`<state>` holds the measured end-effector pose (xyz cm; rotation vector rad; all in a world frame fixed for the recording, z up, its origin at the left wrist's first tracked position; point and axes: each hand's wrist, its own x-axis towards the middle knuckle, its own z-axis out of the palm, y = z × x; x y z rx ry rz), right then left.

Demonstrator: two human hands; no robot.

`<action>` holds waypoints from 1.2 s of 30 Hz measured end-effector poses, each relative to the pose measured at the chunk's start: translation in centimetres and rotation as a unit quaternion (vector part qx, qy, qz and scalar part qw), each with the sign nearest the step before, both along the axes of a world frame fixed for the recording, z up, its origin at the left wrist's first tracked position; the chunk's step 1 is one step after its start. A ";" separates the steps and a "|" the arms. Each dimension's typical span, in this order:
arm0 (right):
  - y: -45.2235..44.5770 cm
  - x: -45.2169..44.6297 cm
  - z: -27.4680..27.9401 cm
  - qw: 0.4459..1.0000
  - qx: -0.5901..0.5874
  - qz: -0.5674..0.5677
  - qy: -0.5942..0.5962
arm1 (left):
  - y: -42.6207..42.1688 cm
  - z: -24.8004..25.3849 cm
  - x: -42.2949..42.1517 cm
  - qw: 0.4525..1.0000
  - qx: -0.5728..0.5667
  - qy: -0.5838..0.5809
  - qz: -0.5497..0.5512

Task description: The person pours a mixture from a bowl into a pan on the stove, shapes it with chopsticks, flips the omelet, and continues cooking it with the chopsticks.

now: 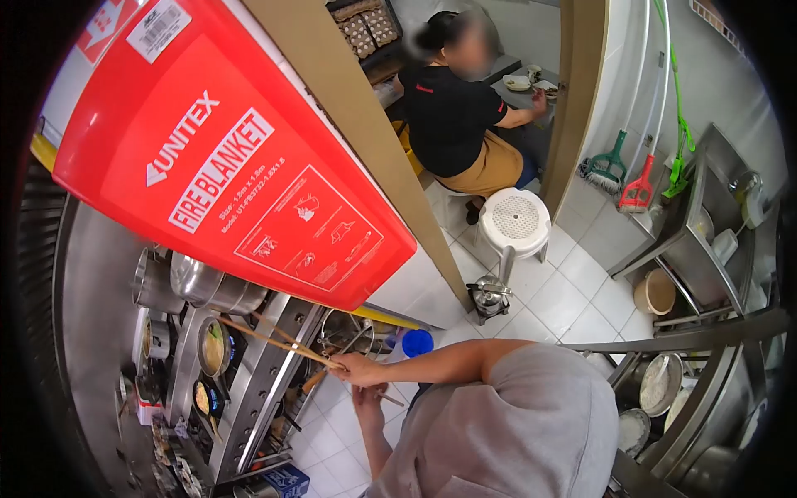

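My right hand (355,368) is closed around long wooden cooking chopsticks (286,345), whose two tips spread toward the stove. Just below it, my left hand (369,398) is closed too. A thin stick end pokes out beside the left fingers; I cannot tell whether it belongs to the chopsticks. Beyond the tips, a frying pan (214,350) with yellow and green food sits on the stove (237,390). A smaller black pan (207,399) with yellowish food is beside it.
A red fire blanket case (241,158) fills the upper left. Metal pots (199,282) stand beneath it. Past the doorway, a person in a black shirt (452,108) sits at a table. A white stool (515,220) stands on the tiles, with a steel sink (706,199) at right.
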<state>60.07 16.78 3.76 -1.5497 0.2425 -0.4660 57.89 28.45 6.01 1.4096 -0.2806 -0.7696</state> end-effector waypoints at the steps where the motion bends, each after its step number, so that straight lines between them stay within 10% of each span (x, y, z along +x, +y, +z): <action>1: 0.4 0.2 0.1 0.999 -0.048 -0.001 -0.006 | 0.5 -1.0 0.7 1.000 -0.001 0.004 0.000; 8: -0.2 -0.5 -0.9 0.972 -0.203 -0.088 -0.078 | 4.6 -3.4 2.8 0.983 0.111 -0.093 0.114; 13: -4.0 -6.9 -5.7 0.953 -0.290 0.020 0.083 | 9.8 -6.7 4.8 0.972 0.157 -0.122 0.124; 36: -6.4 -15.6 -17.8 0.920 -0.240 0.081 0.299 | 11.9 -14.3 4.5 0.954 0.266 -0.136 0.035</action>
